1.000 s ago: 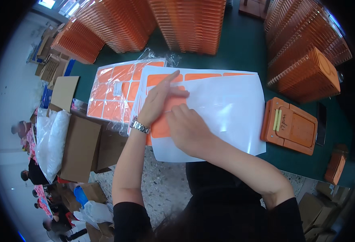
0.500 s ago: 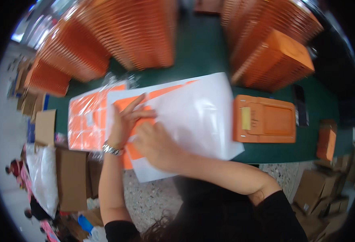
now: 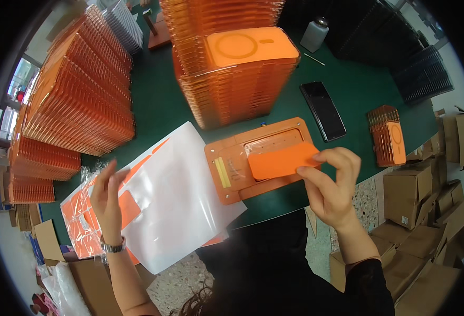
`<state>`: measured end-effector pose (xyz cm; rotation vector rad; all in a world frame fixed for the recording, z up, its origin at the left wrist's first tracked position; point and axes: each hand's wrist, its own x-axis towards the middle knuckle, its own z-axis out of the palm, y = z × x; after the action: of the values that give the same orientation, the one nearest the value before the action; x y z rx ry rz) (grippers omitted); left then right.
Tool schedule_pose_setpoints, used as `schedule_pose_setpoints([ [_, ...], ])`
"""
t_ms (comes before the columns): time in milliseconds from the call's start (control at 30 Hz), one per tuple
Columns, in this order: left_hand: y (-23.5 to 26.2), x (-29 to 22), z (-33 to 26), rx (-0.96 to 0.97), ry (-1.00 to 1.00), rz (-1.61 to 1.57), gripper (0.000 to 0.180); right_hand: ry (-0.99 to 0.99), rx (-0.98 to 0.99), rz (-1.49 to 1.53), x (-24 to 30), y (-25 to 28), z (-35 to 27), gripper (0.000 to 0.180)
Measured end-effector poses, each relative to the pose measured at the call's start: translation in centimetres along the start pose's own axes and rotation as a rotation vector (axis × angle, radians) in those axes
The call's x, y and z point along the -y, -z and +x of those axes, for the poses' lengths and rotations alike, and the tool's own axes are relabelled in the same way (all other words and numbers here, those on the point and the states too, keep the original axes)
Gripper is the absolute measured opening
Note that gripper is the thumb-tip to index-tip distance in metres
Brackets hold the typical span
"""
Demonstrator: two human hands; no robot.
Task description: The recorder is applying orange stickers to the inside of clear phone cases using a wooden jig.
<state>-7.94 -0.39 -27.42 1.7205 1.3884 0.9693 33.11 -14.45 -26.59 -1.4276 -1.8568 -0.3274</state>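
Surrounding orange fixture — 1 black phone, orange stack, white sheet

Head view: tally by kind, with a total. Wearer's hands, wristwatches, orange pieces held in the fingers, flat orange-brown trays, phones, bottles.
Wearer's hands: 2 (left hand, right hand)
Wristwatch: 1
Held orange piece: 1
Orange-brown tray: 1
Black phone: 1
Pale bottle: 1
Total: 7
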Motion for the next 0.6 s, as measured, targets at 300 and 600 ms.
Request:
schedule_pose_setpoints([
  [300, -11.0, -11.8, 10.0, 0.122, -0.62, 0.295, 0.047, -0.106, 0.125, 0.076, -2.7, -1.9, -2.4, 0.033],
  [600, -12.2, -11.0, 11.7, 0.166, -0.522, 0.1, 0.015, -0.191, 0.212, 0.183, -2.8, -2.1, -2.1, 0.019],
])
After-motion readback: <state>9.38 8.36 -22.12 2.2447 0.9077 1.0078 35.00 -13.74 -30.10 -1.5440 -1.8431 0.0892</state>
